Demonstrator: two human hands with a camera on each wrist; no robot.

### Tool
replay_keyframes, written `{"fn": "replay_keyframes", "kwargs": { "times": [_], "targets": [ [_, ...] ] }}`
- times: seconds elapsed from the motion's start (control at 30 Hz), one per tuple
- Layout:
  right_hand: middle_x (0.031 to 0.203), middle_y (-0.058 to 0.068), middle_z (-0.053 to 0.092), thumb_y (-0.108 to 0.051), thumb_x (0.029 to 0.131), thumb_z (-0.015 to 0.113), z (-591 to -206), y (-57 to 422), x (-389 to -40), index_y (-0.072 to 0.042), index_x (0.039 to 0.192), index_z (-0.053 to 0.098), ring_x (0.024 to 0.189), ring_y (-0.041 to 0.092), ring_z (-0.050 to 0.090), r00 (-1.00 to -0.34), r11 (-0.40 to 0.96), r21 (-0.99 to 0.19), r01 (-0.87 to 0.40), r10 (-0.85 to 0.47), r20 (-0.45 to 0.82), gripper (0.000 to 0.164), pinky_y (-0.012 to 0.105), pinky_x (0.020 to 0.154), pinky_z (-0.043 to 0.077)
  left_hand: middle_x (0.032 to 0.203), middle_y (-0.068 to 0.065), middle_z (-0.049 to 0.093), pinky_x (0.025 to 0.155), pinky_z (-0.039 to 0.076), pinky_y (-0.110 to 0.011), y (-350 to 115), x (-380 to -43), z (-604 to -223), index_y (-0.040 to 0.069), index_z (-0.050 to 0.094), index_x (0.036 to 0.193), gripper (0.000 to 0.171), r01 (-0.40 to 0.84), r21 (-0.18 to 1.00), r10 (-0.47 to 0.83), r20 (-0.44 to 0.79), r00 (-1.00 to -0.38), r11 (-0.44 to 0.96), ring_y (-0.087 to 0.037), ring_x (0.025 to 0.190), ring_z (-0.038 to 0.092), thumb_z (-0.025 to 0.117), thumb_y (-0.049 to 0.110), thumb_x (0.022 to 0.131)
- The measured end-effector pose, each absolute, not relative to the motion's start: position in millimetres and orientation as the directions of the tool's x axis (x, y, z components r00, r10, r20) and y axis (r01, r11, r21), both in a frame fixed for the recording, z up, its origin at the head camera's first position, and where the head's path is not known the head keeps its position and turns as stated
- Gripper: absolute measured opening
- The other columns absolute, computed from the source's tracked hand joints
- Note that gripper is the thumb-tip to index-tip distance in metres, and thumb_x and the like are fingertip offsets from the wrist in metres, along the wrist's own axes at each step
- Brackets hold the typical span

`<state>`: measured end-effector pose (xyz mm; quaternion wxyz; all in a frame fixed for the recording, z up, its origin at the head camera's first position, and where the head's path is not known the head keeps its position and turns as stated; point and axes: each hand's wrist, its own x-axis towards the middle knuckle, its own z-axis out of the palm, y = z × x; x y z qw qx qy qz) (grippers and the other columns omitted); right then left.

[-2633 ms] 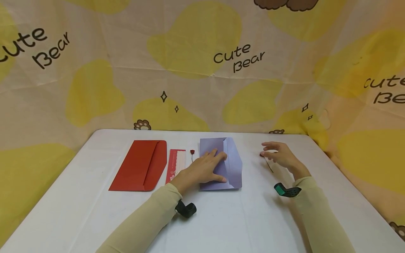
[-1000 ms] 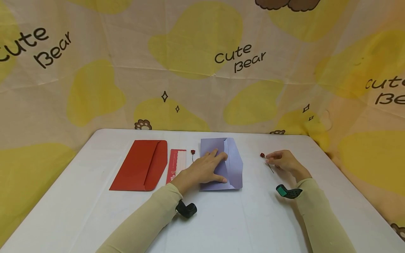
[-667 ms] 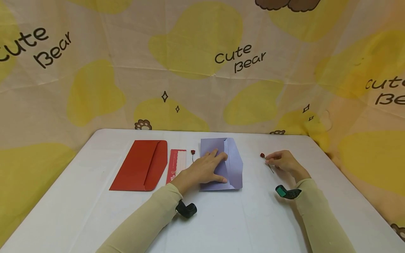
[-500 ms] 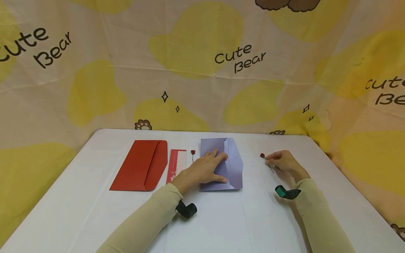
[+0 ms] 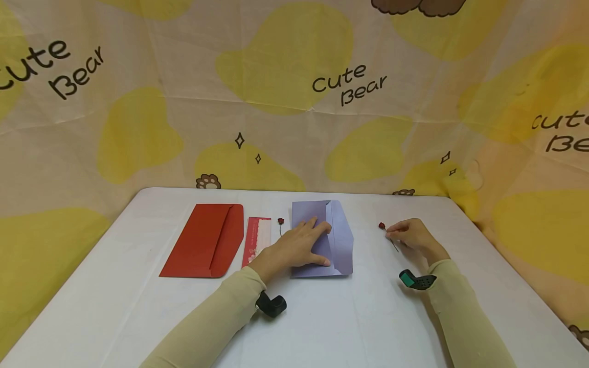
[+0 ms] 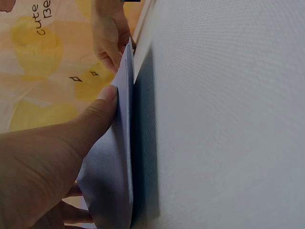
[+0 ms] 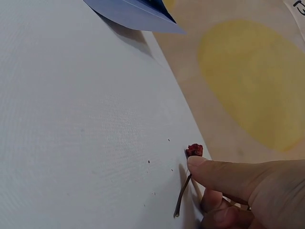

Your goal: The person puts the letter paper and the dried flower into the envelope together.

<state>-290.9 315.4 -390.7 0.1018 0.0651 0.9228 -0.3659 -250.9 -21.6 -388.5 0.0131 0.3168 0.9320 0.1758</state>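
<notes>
My left hand (image 5: 294,246) rests with spread fingers on a lavender envelope (image 5: 342,240), whose flap is unfolded to the right. Seen from the left wrist, the thumb lies on the envelope (image 6: 107,186) near its edge, and a dark shadow runs under that edge. At the right, my right hand (image 5: 416,237) pinches a small dried rose (image 7: 194,150) by its stem, just below the dark red bloom. The thumb hides part of the stem in the right wrist view; its cut end points down and left, low over the white table.
A red envelope (image 5: 198,240) lies at the left with its flap unfolded. Beside it is a pink and white card (image 5: 255,237), partly under the left forearm. A second dried rose (image 5: 280,222) lies between card and lavender envelope. Dark crumbs dot the table (image 7: 95,143).
My right hand came down from over the rose's bloom and now pinches its stem; over the last second it has barely moved. The left hand and envelope stay in place.
</notes>
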Motion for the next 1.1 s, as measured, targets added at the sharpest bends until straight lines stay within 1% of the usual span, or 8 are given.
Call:
{"fn": "replay_keyframes", "kwargs": {
  "times": [0.17, 0.37, 0.57, 0.67, 0.9, 0.97, 1.03, 1.1],
  "targets": [
    [0.107, 0.012, 0.065, -0.018, 0.096, 0.070, -390.6, 315.5, -291.0, 0.000, 0.117, 0.071, 0.098, 0.024, 0.052, -0.972, 0.733, -0.655, 0.186, 0.040, -0.231, 0.027, 0.026, 0.079, 0.045, 0.151, -0.019, 0.045, 0.106, 0.049, -0.050, -21.4, -250.7, -388.7, 0.027, 0.043, 0.137, 0.072, 0.588, 0.330, 0.596, 0.089, -0.798, 0.739, -0.043, 0.129, 0.053, 0.079, 0.056, 0.081],
    [0.112, 0.016, 0.065, -0.018, 0.096, 0.069, -390.2, 315.0, -290.2, 0.000, 0.117, 0.071, 0.101, 0.026, 0.052, -0.974, 0.742, -0.647, 0.176, 0.035, -0.224, 0.028, 0.029, 0.083, 0.045, 0.146, -0.017, 0.048, 0.104, 0.050, -0.049, -21.4, -251.0, -388.8, 0.026, 0.043, 0.137, 0.073, 0.592, 0.327, 0.598, 0.095, -0.796, 0.736, -0.039, 0.124, 0.055, 0.079, 0.056, 0.081],
    [0.111, 0.015, 0.066, -0.019, 0.096, 0.069, -388.6, 315.1, -289.3, 0.000, 0.117, 0.071, 0.100, 0.026, 0.051, -0.972, 0.748, -0.639, 0.180, 0.036, -0.232, 0.028, 0.028, 0.081, 0.045, 0.149, -0.017, 0.046, 0.105, 0.050, -0.050, -21.4, -251.5, -389.1, 0.027, 0.043, 0.137, 0.072, 0.588, 0.335, 0.597, 0.087, -0.798, 0.737, -0.039, 0.127, 0.053, 0.079, 0.056, 0.082],
    [0.113, 0.016, 0.065, -0.020, 0.096, 0.070, -388.9, 316.9, -289.8, -0.001, 0.117, 0.071, 0.100, 0.027, 0.051, -0.970, 0.747, -0.638, 0.185, 0.033, -0.242, 0.028, 0.029, 0.081, 0.045, 0.151, -0.018, 0.045, 0.106, 0.049, -0.050, -21.2, -251.3, -389.1, 0.027, 0.042, 0.137, 0.072, 0.586, 0.337, 0.596, 0.084, -0.798, 0.737, -0.040, 0.129, 0.053, 0.079, 0.056, 0.082],
    [0.125, 0.019, 0.064, -0.023, 0.096, 0.070, -386.7, 322.8, -289.3, -0.004, 0.123, 0.070, 0.108, 0.029, 0.051, -0.960, 0.741, -0.648, 0.178, -0.014, -0.280, 0.033, 0.036, 0.093, 0.045, 0.147, -0.017, 0.047, 0.104, 0.050, -0.049, -21.0, -250.8, -389.0, 0.026, 0.043, 0.137, 0.072, 0.592, 0.328, 0.599, 0.093, -0.795, 0.736, -0.039, 0.125, 0.054, 0.079, 0.055, 0.082],
    [0.126, 0.019, 0.062, -0.023, 0.096, 0.071, -385.7, 323.9, -288.6, -0.003, 0.124, 0.070, 0.109, 0.030, 0.050, -0.957, 0.736, -0.655, 0.172, -0.032, -0.288, 0.034, 0.038, 0.095, 0.044, 0.147, -0.017, 0.047, 0.104, 0.050, -0.049, -21.0, -250.6, -388.8, 0.026, 0.043, 0.137, 0.072, 0.593, 0.328, 0.599, 0.096, -0.795, 0.736, -0.039, 0.125, 0.054, 0.079, 0.055, 0.082],
    [0.123, 0.018, 0.062, -0.023, 0.095, 0.071, -384.7, 324.6, -288.1, -0.003, 0.124, 0.069, 0.109, 0.029, 0.049, -0.955, 0.732, -0.660, 0.169, -0.043, -0.293, 0.035, 0.038, 0.094, 0.043, 0.149, -0.018, 0.047, 0.105, 0.050, -0.049, -21.1, -250.4, -388.5, 0.026, 0.043, 0.136, 0.072, 0.592, 0.330, 0.598, 0.095, -0.796, 0.736, -0.040, 0.128, 0.053, 0.079, 0.055, 0.082],
    [0.120, 0.015, 0.063, -0.023, 0.095, 0.072, -384.1, 324.7, -287.7, -0.003, 0.123, 0.070, 0.107, 0.028, 0.049, -0.955, 0.734, -0.660, 0.161, -0.052, -0.291, 0.034, 0.035, 0.090, 0.044, 0.151, -0.019, 0.045, 0.106, 0.049, -0.050, -21.2, -250.4, -388.4, 0.026, 0.043, 0.136, 0.072, 0.590, 0.332, 0.597, 0.093, -0.797, 0.736, -0.041, 0.130, 0.052, 0.079, 0.055, 0.082]
  ]
}}
